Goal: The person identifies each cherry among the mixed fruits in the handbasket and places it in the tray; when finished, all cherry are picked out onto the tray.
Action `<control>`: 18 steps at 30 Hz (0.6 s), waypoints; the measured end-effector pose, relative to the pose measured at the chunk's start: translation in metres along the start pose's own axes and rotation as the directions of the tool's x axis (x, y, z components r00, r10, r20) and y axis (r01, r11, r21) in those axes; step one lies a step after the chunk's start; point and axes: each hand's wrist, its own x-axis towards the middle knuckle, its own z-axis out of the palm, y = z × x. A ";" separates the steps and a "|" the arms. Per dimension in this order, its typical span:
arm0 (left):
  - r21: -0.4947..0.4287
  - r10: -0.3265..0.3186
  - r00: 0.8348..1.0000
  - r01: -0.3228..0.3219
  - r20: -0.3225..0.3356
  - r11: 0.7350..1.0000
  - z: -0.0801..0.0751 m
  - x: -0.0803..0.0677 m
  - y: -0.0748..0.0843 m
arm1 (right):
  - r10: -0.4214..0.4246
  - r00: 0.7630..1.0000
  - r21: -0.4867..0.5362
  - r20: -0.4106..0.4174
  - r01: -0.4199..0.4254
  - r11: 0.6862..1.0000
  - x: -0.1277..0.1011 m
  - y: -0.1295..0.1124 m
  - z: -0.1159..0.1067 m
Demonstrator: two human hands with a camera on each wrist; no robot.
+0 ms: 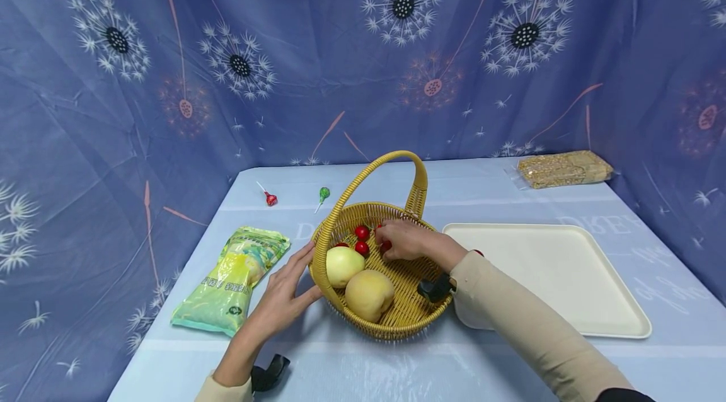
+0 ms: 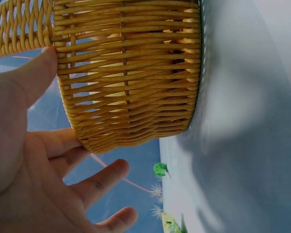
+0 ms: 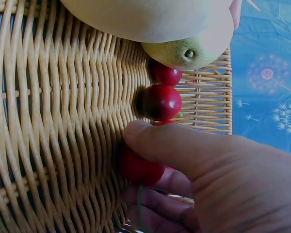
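A yellow wicker basket (image 1: pixel 405 320) with an arched handle (image 1: pixel 363 184) stands mid-table. My left hand (image 1: pixel 286 298) touches its left side, fingers extended and spread; the thumb and index finger (image 2: pixel 60 141) meet the wicker at the rim. Inside the basket, my right hand (image 1: pixel 405 239) pinches a red cherry (image 3: pixel 139 167) with a green stem, thumb on top and fingers curled behind. Beside it lie more cherries (image 1: pixel 362 233), a pale yellow-green round fruit (image 1: pixel 344 266) and a yellow peach-like fruit (image 1: pixel 370 295). Part of the held cherry is hidden by the thumb.
Right of the basket is a cream tray (image 1: pixel 544 276), with the right forearm over its edge. A green-yellow bag (image 1: pixel 227 285) lies left. Behind are a red lollipop (image 1: pixel 271 199), a green lollipop (image 1: pixel 324 193) and a clear-wrapped tan packet (image 1: pixel 564 169). Patterned cloth walls surround the table.
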 end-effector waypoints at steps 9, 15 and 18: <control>0.013 0.015 1.000 -0.015 -0.005 1.000 0.000 0.001 0.000 | -0.024 1.000 -0.011 -0.001 0.024 1.000 0.000 0.002 -0.001; 0.014 0.004 1.000 -0.004 0.000 1.000 0.000 0.000 0.000 | 0.005 0.999 0.052 -0.032 -0.003 0.999 -0.004 -0.003 -0.013; 0.010 -0.010 1.000 0.010 0.006 1.000 0.000 0.000 0.001 | 0.011 0.998 0.093 -0.054 -0.006 0.996 -0.008 -0.006 -0.022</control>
